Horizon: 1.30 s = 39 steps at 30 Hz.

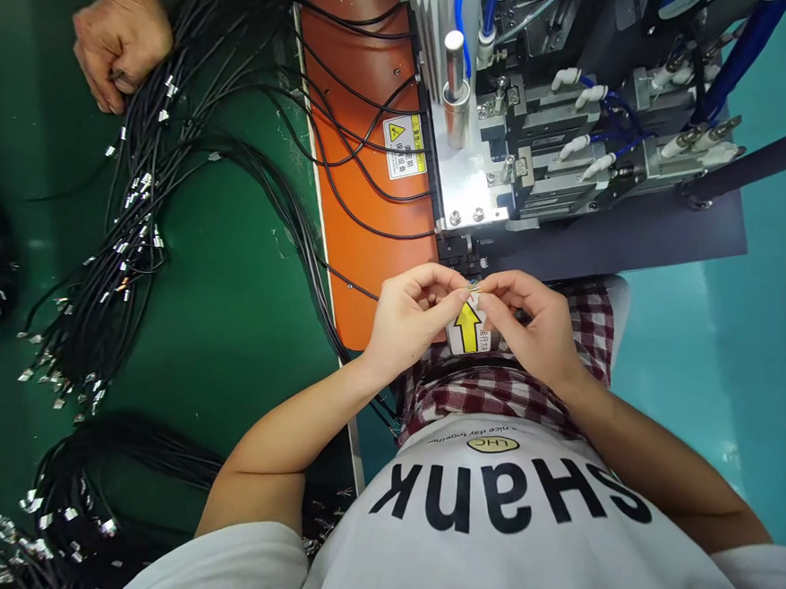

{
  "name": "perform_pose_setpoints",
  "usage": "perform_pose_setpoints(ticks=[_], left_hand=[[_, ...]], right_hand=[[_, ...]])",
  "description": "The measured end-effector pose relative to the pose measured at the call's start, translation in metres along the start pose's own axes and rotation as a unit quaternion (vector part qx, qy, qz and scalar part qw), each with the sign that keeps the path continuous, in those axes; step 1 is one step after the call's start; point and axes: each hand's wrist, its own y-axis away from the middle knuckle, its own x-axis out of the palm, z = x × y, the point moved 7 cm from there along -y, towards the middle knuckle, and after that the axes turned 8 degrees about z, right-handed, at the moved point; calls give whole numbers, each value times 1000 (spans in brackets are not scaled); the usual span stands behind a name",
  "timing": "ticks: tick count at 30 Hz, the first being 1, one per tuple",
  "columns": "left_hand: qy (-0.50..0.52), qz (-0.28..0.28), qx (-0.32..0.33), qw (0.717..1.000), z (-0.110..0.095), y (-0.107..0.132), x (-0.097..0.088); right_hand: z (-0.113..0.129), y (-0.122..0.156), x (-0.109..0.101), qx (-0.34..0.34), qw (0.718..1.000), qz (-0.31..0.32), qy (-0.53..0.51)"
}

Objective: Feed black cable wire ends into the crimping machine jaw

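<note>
My left hand (pixel 413 312) is closed in a pinch, with thumb and forefinger together on some fine wires (pixel 474 288). From the other side my right hand (pixel 534 320) pinches at the same wires. Both sets of fingertips nearly meet in front of the machine's (pixel 471 188) near edge. A black cable (pixel 350 284) runs over the orange plate (pixel 355 314) towards my left hand; where it ends is hidden behind the fingers. Just below my fingertips shows a white label with a yellow arrow (pixel 470 329).
Several black cables lie across the orange plate into the machine. Bundles of black cables (pixel 127 249) with shiny metal ends spread over the green table (pixel 234 256). Another person's hand (pixel 124 42) rests on a bundle at upper left. Metal cylinders with blue hoses (pixel 607 121) stand to the right.
</note>
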Motion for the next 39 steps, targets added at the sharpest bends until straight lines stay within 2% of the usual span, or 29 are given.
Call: perform_pose_setpoints(ticks=[10, 15, 21, 23, 27, 30, 39], left_hand=[[-49, 17, 57, 997, -7, -1, 1], [-51, 21, 47, 997, -5, -2, 1], [-46, 23, 37, 998, -2, -2, 1], [-50, 24, 41, 998, -2, -2, 1], [-62, 28, 61, 996, -3, -2, 1], [-59, 31, 64, 996, -2, -2, 1], [-62, 29, 75, 995, -4, -1, 3]], right_hand=[[8, -1, -5, -19, 999, -22, 33], [6, 0, -9, -13, 999, -14, 44], [22, 2, -11, -76, 993, -36, 79], [21, 1, -11, -65, 995, -34, 69], [8, -3, -10, 17, 1000, -4, 2], [1, -3, -9, 54, 998, 9, -24], [0, -6, -5, 48, 998, 10, -31]])
